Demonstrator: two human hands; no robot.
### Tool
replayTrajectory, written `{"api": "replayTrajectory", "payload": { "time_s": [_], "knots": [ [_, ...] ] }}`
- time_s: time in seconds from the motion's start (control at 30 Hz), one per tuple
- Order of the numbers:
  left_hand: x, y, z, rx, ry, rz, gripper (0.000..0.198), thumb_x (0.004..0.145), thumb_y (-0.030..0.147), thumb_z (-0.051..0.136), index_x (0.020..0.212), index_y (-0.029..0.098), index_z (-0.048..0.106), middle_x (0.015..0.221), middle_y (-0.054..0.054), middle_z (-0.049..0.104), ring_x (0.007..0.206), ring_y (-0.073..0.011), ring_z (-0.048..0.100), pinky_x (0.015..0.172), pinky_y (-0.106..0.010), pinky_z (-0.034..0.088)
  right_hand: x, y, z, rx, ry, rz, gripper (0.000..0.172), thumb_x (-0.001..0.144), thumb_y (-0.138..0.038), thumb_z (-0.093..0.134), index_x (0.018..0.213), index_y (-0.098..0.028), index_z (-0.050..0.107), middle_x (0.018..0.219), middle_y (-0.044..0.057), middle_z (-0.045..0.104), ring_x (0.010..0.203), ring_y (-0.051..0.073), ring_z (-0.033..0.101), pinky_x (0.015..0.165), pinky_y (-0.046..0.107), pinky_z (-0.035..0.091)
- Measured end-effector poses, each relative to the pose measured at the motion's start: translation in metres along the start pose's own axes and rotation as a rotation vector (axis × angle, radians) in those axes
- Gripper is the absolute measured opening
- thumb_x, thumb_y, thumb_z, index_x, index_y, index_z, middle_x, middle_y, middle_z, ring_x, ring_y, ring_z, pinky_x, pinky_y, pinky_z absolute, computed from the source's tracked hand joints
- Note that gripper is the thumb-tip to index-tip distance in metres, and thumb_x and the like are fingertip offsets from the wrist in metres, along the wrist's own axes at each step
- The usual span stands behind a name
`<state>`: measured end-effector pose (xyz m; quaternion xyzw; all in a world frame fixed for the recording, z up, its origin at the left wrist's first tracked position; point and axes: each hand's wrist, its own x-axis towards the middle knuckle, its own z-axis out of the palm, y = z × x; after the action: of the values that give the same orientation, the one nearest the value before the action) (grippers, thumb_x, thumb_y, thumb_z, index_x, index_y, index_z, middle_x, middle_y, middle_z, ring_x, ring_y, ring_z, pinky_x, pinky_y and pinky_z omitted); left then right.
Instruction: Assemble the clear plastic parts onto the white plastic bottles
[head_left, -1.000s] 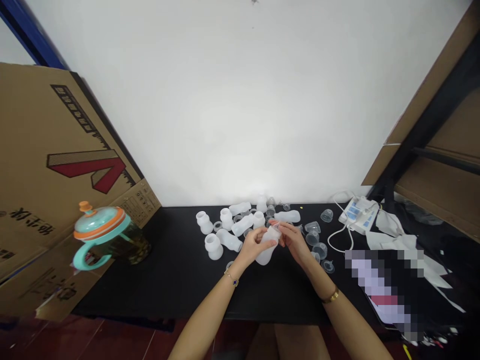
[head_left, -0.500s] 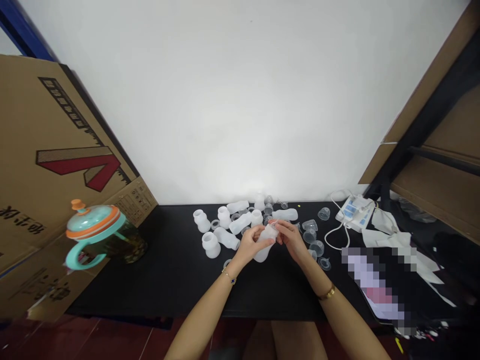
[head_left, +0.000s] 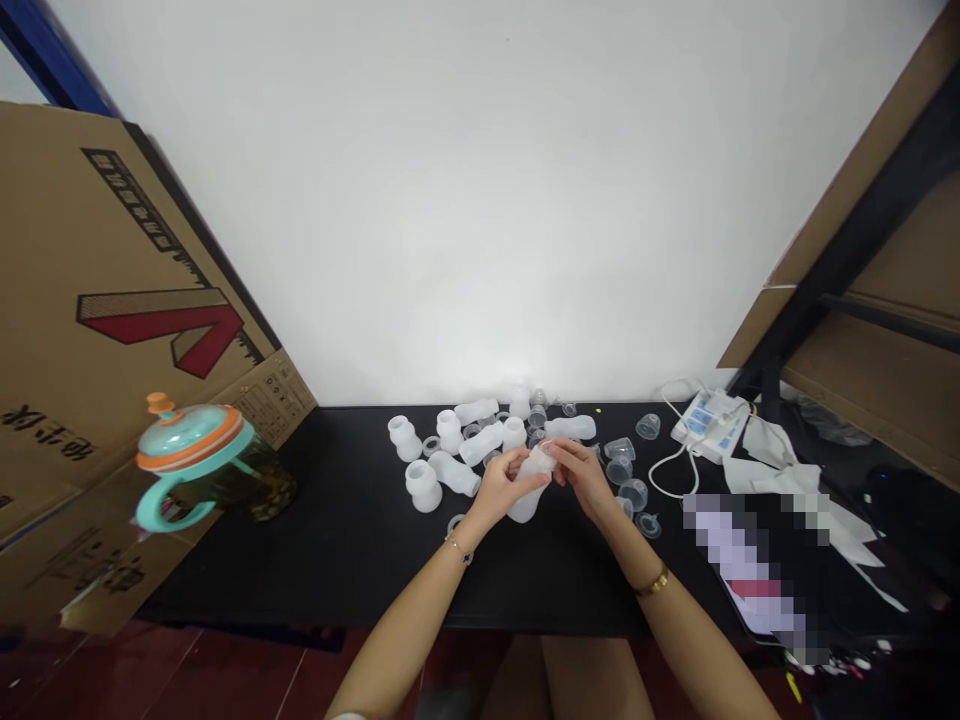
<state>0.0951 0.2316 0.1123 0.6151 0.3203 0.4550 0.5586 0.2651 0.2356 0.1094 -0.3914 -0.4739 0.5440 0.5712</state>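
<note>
A translucent white baby bottle [head_left: 526,503] leans between my two hands above the black table. My left hand [head_left: 501,490] is closed round its waist, thumb across the front. The fingers of my right hand [head_left: 586,482] pinch the clear collar [head_left: 547,452] at the bottle's top end; the fingertips partly hide it. Behind my hands lie several similar white bottles, some upright like this one [head_left: 424,487], others on their sides like the bottle [head_left: 454,474] next to it. Clear caps [head_left: 634,493] and a clear nipple-shaped part [head_left: 648,524] lie right of my right hand.
At the left, a teal and orange lidded jug [head_left: 217,465] stands before a large cardboard box [head_left: 135,250]. A power strip [head_left: 709,425] with white cables, white papers [head_left: 772,475] and a partly blurred phone [head_left: 739,580] lie at the right. The white wall [head_left: 510,220] borders the table's back.
The view has shifted very slightly. Both hands keep their hold on the bottle, with only a small movement of the fingers at its top.
</note>
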Motion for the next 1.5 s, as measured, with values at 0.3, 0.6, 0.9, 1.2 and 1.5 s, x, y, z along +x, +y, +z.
{"api": "replayTrajectory", "payload": {
  "time_s": [0.3,0.6,0.9,1.2,1.5],
  "knots": [
    [-0.0011,0.0014,0.0005,0.179,0.075,0.005,0.048,0.072,0.05,0.078,0.103,0.014,0.07,0.08,-0.004,0.07,0.077,-0.0201,0.064,0.068,-0.028,0.048,0.0013,0.002,-0.0008,-0.028,0.008,0.009,0.033,0.074,-0.048,0.077,0.089,-0.018,0.077,0.06,0.0,0.06,0.047,0.009,0.041,0.043,0.024,0.031],
    [-0.0012,-0.0004,0.0011,0.201,0.077,0.035,0.044,0.076,0.047,0.075,0.104,0.014,0.07,0.084,-0.005,0.071,0.076,-0.0187,0.063,0.069,-0.028,0.047,0.0032,0.0075,-0.0026,-0.046,0.033,0.01,0.035,0.073,-0.048,0.078,0.088,-0.016,0.076,0.053,-0.002,0.054,0.046,0.009,0.04,0.043,0.024,0.029],
    [-0.0011,-0.0054,0.0015,0.267,0.131,0.036,0.047,0.074,0.05,0.076,0.105,0.015,0.071,0.083,-0.005,0.07,0.077,-0.0197,0.063,0.071,-0.029,0.05,0.0029,0.0059,-0.0009,-0.101,0.085,-0.001,0.036,0.072,-0.051,0.078,0.084,-0.017,0.076,0.05,-0.004,0.051,0.044,0.009,0.039,0.044,0.025,0.029],
    [-0.0028,-0.0036,0.0021,0.355,0.167,0.049,0.046,0.073,0.051,0.076,0.101,0.014,0.072,0.073,-0.002,0.065,0.067,-0.0158,0.056,0.063,-0.026,0.044,0.0036,0.0079,-0.0013,-0.128,0.13,-0.022,0.037,0.068,-0.052,0.081,0.08,-0.018,0.074,0.05,-0.004,0.052,0.044,0.009,0.041,0.042,0.024,0.031],
    [-0.0024,-0.0077,0.001,0.434,0.183,0.053,0.049,0.071,0.052,0.076,0.102,0.014,0.072,0.068,0.0,0.061,0.063,-0.014,0.051,0.059,-0.025,0.04,0.0031,0.0054,-0.0004,-0.174,0.147,-0.053,0.039,0.065,-0.056,0.081,0.073,-0.019,0.071,0.058,-0.001,0.059,0.044,0.009,0.042,0.041,0.025,0.032]
  ]
}}
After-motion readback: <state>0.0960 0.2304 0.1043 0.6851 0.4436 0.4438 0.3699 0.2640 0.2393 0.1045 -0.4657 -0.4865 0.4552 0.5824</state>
